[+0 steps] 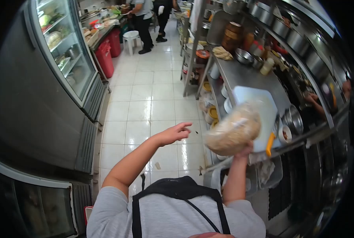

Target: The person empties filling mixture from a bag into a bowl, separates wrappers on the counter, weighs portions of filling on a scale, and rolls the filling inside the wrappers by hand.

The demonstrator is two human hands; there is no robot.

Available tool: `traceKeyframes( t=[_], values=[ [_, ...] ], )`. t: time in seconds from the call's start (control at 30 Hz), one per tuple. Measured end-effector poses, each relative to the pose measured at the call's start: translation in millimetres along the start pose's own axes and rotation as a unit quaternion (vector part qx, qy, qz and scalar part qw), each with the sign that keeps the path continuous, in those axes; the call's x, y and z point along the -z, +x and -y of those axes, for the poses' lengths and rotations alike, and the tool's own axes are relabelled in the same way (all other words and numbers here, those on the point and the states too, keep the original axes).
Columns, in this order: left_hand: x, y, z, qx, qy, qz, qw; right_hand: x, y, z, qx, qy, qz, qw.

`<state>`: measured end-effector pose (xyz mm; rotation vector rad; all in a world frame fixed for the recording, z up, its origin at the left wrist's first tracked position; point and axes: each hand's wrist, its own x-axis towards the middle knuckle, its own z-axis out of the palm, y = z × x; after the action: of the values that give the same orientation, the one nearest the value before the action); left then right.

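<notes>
A clear plastic bag with pale brown contents (pixel 234 129) is held up at the right by my right hand (pixel 245 149), whose fingers are at its lower right side. The bag is slightly blurred and overlaps the near left part of a white cutting board (pixel 266 104) on the steel counter. My left hand (pixel 174 134) is in the air over the tiled floor, left of the bag and apart from it, fingers extended and holding nothing. A knife with a yellow handle (pixel 270 143) lies at the board's right edge.
A steel counter (pixel 240 73) carries metal bowls (pixel 244 56) and a bottle (pixel 267 66). Pots (pixel 298 41) sit on the shelf above. At left are glass-door fridges (pixel 62 43). Further back are red bins (pixel 104 59), a white stool (pixel 131 35) and two people (pixel 143 23).
</notes>
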<state>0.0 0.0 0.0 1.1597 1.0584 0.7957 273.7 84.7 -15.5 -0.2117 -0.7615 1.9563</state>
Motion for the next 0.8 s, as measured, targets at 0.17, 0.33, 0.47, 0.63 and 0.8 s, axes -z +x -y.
traceKeyframes(
  t=[0.17, 0.33, 0.47, 0.63, 0.8],
  values=[
    [77.9, 14.9, -20.9, -0.14, -0.087, -0.173, 0.971, -23.6, 122.1, -125.4, -0.067, -0.047, 0.056, 0.995],
    [192.9, 33.1, -8.3, -0.147, -0.159, -0.31, 0.926, -47.2, 241.6, -193.9, -0.249, -0.061, 0.148, 0.955],
    [267.1, 52.2, -6.0, -0.133, -0.106, -0.372, 0.912, -69.9, 331.6, -236.0, -0.347, -0.082, 0.159, 0.921],
    [362.5, 60.8, -22.6, -0.121, -0.068, -0.447, 0.884, -103.2, 441.3, -301.7, -0.326, -0.154, 0.176, 0.916],
    [459.3, 68.3, -33.9, -0.232, -0.108, -0.525, 0.811, -151.9, 525.3, -358.5, -0.295, -0.168, 0.135, 0.931]
  ],
)
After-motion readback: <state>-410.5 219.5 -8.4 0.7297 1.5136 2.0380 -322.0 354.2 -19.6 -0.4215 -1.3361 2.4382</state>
